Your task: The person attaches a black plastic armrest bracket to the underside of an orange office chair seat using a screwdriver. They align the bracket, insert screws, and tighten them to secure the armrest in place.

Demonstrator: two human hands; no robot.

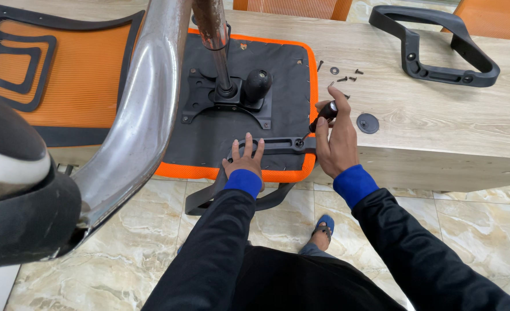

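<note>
Upturned chair seat [289, 63] lies on the wooden table [439, 138], black underside up. Left hand [244, 161] lies flat, fingers spread, pressing the black armrest [278, 144] against the seat's near edge. Right hand [337, 141] is closed around a dark-handled screwdriver [323, 115] — tip down at the armrest's bracket. Loose screws [347, 76] and a round cap [368, 123] lie just beside it; second armrest [433, 49] sits well apart, far side.

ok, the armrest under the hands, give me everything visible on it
The black armrest, plastic by its look, lies flat across the near edge of the upturned seat, with its loop hanging over the table edge toward the floor. The left hand presses on its bracket; the right hand holds a screwdriver, tip at the bracket's right end.
</note>
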